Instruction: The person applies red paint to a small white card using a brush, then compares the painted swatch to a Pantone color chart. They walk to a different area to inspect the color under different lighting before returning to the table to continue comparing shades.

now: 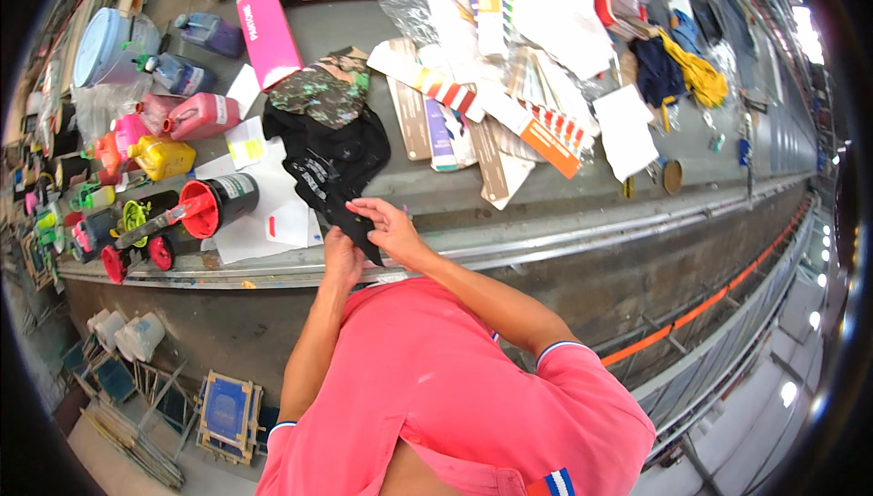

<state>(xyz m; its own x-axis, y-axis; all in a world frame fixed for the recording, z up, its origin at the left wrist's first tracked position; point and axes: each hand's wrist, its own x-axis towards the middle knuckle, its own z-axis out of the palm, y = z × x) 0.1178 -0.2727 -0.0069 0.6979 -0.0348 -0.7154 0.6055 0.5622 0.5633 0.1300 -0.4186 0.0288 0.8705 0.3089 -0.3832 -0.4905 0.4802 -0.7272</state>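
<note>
A black cloth [338, 152] with pale printing lies crumpled at the table's front edge, one end hanging down between my hands. My left hand [342, 257] is closed on the near end of this cloth. On its other side, my right hand [391, 228] pinches the edge with thumb and fingertips; the fingertips partly cover the grip. Just beyond, a camouflage-patterned cloth [329, 89] touches the black one. White paper sheets [282, 200] lie under and left of the black cloth. To the right, fanned colour swatch cards [527, 128] are spread over the table.
Plastic bottles of coloured ink, including a yellow jug [164, 158] and a red jug [205, 116], crowd the left. A black tub [232, 198] with red inside lies tipped near them. A pink box [269, 34] stands behind. Yellow cloth [696, 73] lies far right.
</note>
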